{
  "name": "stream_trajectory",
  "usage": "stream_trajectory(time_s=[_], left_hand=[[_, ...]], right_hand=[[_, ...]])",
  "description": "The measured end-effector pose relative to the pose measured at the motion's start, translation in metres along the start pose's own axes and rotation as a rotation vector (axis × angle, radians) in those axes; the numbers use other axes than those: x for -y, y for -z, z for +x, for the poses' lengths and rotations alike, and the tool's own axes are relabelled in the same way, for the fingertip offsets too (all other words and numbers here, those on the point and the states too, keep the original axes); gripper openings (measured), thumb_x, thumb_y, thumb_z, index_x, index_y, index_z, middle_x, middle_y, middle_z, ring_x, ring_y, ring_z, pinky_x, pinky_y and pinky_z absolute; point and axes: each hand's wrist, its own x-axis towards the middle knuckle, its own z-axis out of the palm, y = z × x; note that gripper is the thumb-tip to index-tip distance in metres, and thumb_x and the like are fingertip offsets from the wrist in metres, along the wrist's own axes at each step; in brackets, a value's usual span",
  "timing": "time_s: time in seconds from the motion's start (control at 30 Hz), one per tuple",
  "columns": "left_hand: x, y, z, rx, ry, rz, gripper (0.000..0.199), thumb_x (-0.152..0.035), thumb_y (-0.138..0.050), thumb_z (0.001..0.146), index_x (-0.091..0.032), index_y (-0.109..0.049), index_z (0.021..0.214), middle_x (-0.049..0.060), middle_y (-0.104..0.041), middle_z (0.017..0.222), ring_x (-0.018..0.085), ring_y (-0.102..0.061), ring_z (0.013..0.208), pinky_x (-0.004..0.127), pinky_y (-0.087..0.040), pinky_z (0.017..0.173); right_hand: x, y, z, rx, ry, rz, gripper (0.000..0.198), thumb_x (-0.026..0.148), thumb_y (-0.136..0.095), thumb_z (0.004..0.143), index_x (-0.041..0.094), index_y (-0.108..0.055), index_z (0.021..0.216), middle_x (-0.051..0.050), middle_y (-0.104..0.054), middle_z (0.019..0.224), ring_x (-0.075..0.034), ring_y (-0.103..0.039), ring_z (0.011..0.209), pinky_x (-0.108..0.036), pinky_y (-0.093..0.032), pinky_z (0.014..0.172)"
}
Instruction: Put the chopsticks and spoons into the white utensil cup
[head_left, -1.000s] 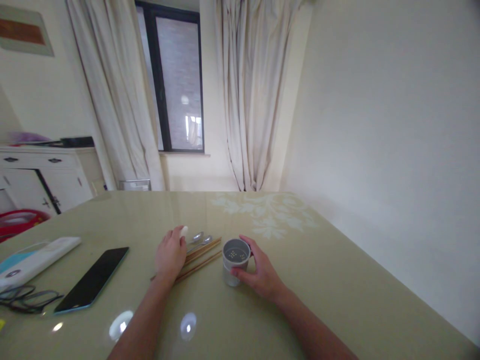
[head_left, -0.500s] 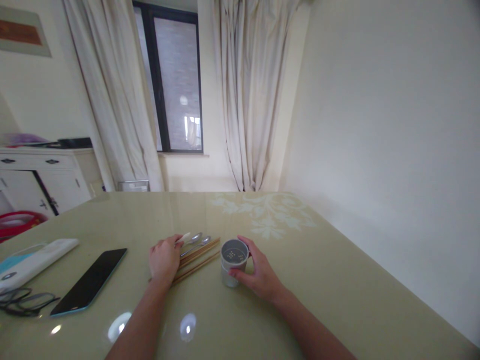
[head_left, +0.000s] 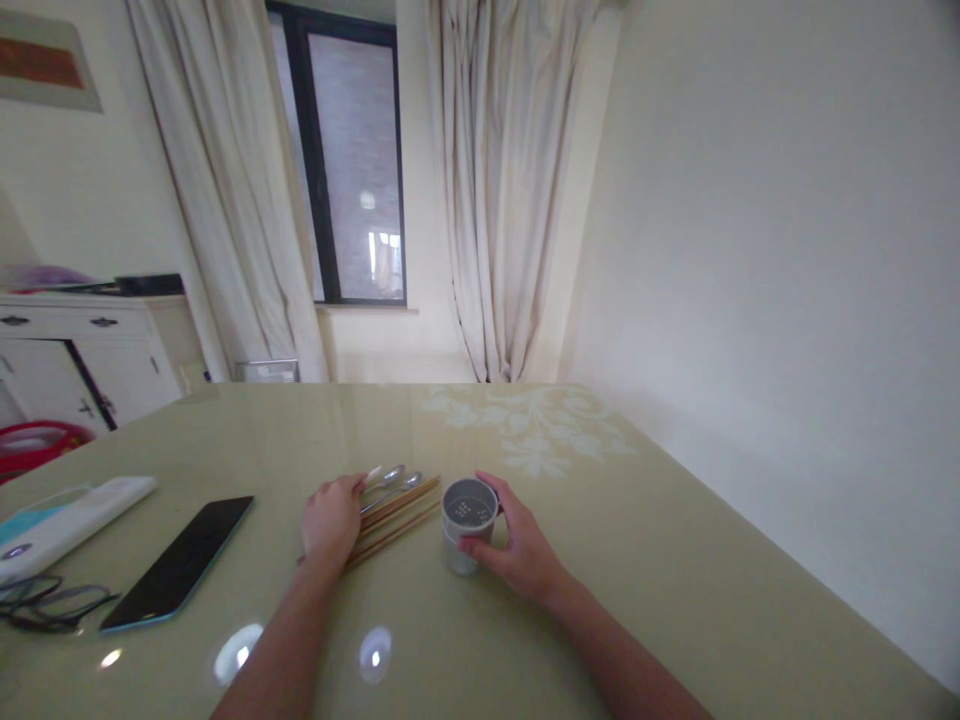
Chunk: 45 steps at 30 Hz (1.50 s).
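Note:
Near the middle of the table a grey cylindrical holder [head_left: 470, 508] stands upright, its inner bottom dotted with small holes. My right hand [head_left: 517, 540] grips it from the right, thumb in front and fingers round the far side. To its left several wooden chopsticks [head_left: 397, 508] and two metal spoons [head_left: 391, 476] lie slanted on the tabletop. Over their near ends rests my left hand [head_left: 331, 518], closed, with a small white slender utensil [head_left: 373, 473] poking out at its fingertips. Its exact kind is unclear, and most of the left fingers are hidden behind the hand.
A dark phone [head_left: 184, 562] lies on the glossy table [head_left: 675, 600] at the left. Past it are eyeglasses [head_left: 52, 605] and a long white object [head_left: 97, 520] with a cable. A wall [head_left: 787, 300] runs along the right side; curtains [head_left: 502, 200] hang beyond the far edge.
My left hand has shifted very slightly to the right, with the white utensil's tip at its fingers. My right hand and the grey holder keep their place.

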Motion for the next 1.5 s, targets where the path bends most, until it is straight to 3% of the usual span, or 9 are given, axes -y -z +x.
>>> stream_trajectory(time_s=[0.33, 0.57, 0.7, 0.83, 1.0, 1.3, 1.5], left_hand=[[-0.002, 0.002, -0.002, 0.000, -0.138, 0.025, 0.053, -0.004, -0.038, 0.094, -0.021, -0.080, 0.121, 0.012, -0.079, 0.124, 0.030, -0.073, 0.113, 0.041, -0.055, 0.097], [-0.006, 0.005, -0.004, -0.032, -0.183, 0.030, 0.047, -0.014, -0.039, 0.098, -0.021, -0.077, 0.123, 0.013, -0.080, 0.119, 0.031, -0.073, 0.109, 0.045, -0.055, 0.097], [-0.013, 0.004, -0.001, -0.076, -0.266, -0.145, 0.045, -0.019, -0.038, 0.099, -0.020, -0.076, 0.122, 0.011, -0.079, 0.122, 0.028, -0.072, 0.113, 0.043, -0.052, 0.106], [-0.022, 0.006, -0.009, 0.050, -0.464, -0.370, 0.044, -0.041, -0.049, 0.099, -0.022, -0.073, 0.130, 0.010, -0.075, 0.133, 0.028, -0.066, 0.125, 0.044, -0.049, 0.112], [-0.024, 0.012, -0.027, 0.169, -0.487, -0.180, 0.070, -0.038, -0.073, 0.080, -0.037, -0.060, 0.148, 0.006, -0.052, 0.163, 0.039, -0.043, 0.149, 0.061, -0.032, 0.120], [-0.017, 0.007, -0.016, 0.136, -0.481, -0.079, 0.033, -0.029, -0.057, 0.097, -0.035, -0.078, 0.122, 0.006, -0.068, 0.145, 0.032, -0.054, 0.138, 0.054, -0.035, 0.114], [-0.016, 0.000, -0.012, 0.101, -0.455, -0.132, 0.029, -0.028, -0.055, 0.098, -0.031, -0.080, 0.113, 0.008, -0.072, 0.137, 0.032, -0.059, 0.133, 0.051, -0.041, 0.110]], right_hand=[[-0.002, -0.002, 0.000, -0.018, -0.021, -0.012, 0.087, 0.044, -0.088, 0.080, 0.022, -0.045, 0.153, -0.017, -0.061, 0.148, -0.034, -0.061, 0.133, -0.050, -0.047, 0.114], [-0.005, -0.004, 0.001, -0.063, -0.053, -0.025, 0.089, 0.042, -0.089, 0.079, 0.022, -0.044, 0.153, -0.016, -0.060, 0.148, -0.033, -0.060, 0.131, -0.048, -0.050, 0.107], [-0.003, -0.005, 0.002, -0.086, -0.056, -0.053, 0.087, 0.043, -0.091, 0.076, 0.022, -0.048, 0.149, -0.015, -0.063, 0.142, -0.031, -0.063, 0.120, -0.043, -0.054, 0.094], [0.000, -0.006, 0.003, -0.095, -0.047, -0.069, 0.083, 0.044, -0.091, 0.077, 0.022, -0.051, 0.147, -0.013, -0.066, 0.132, -0.026, -0.066, 0.102, -0.038, -0.054, 0.084], [0.001, -0.007, 0.003, -0.082, -0.050, -0.052, 0.083, 0.041, -0.089, 0.078, 0.022, -0.049, 0.147, -0.013, -0.065, 0.136, -0.027, -0.065, 0.107, -0.038, -0.054, 0.086], [-0.002, -0.007, 0.002, -0.073, -0.045, -0.043, 0.079, 0.037, -0.086, 0.080, 0.021, -0.048, 0.148, -0.013, -0.064, 0.140, -0.027, -0.064, 0.108, -0.040, -0.053, 0.087], [0.001, -0.005, 0.003, -0.057, -0.043, -0.042, 0.073, 0.037, -0.084, 0.083, 0.023, -0.050, 0.146, -0.013, -0.066, 0.139, -0.029, -0.065, 0.114, -0.040, -0.054, 0.088]])
